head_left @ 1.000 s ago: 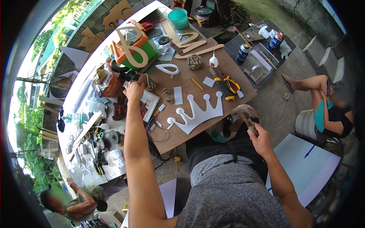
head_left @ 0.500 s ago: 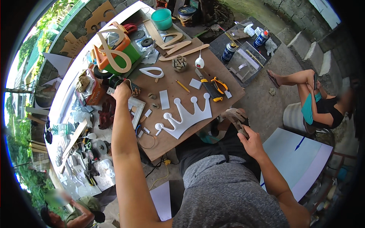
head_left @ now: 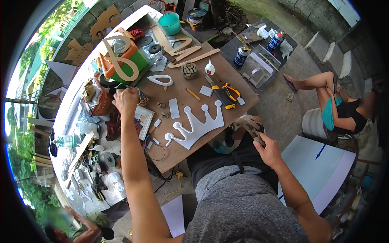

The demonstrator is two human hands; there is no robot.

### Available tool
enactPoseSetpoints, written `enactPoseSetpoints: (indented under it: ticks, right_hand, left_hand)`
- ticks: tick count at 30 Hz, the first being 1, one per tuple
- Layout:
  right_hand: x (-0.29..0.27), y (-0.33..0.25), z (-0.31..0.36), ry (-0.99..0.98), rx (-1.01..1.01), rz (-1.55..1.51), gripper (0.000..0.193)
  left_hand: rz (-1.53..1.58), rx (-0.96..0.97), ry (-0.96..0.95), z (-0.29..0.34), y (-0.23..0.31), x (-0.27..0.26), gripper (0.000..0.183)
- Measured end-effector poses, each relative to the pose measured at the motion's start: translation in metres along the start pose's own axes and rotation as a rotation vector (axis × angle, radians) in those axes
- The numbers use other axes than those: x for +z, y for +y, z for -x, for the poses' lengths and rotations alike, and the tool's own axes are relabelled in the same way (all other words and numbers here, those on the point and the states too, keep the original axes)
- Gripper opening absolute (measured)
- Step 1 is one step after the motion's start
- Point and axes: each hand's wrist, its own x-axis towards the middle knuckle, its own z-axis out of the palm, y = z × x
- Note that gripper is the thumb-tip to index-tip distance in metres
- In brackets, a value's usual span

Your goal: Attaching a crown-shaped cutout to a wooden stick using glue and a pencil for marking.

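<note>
My left hand (head_left: 126, 101) reaches over the clutter at the left of the brown table, beside a patterned cup (head_left: 142, 97). Its fingers point down, and their tips and anything between them are hidden. In front of me, off the table's near edge, my right hand (head_left: 267, 150) is closed around a worn brown hand tool (head_left: 259, 135), whose exact kind I cannot make out. A white crown-shaped cutout (head_left: 198, 126) lies flat near that edge, with raised white edging along its left points. Beyond it are a white teardrop-shaped loop (head_left: 161, 79) and a pencil (head_left: 193, 93).
A utility knife (head_left: 219, 92) and orange-handled pliers (head_left: 231, 92) lie to the right. Behind stand a glue bottle (head_left: 210, 68), a green toolbox (head_left: 135, 60) and a teal bowl (head_left: 169, 24). One person (head_left: 340, 105) sits at right; another (head_left: 87, 224) is at lower left.
My left hand has drawn slightly back toward me, and the dark round object by its fingers no longer shows. My right hand keeps its hold on the brown tool.
</note>
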Motion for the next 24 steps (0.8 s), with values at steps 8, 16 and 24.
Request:
enactPoseSetpoints:
  ticks: [8, 16, 24]
  right_hand:
    - [0.001, 0.011, -0.002, -0.047, 0.061, -0.033, 0.037]
    - [0.005, 0.014, 0.003, -0.016, -0.036, -0.032, 0.032]
    - [0.003, 0.004, 0.004, -0.036, 0.007, -0.004, 0.037]
  left_hand:
    - [0.194, 0.04, -0.025, 0.003, -0.019, -0.009, 0.024]
    - [1.06, -0.131, -0.29, 0.001, -0.04, 0.0, 0.019]
    - [1.163, 0.238, -0.481, 0.048, 0.047, -0.027, 0.017]
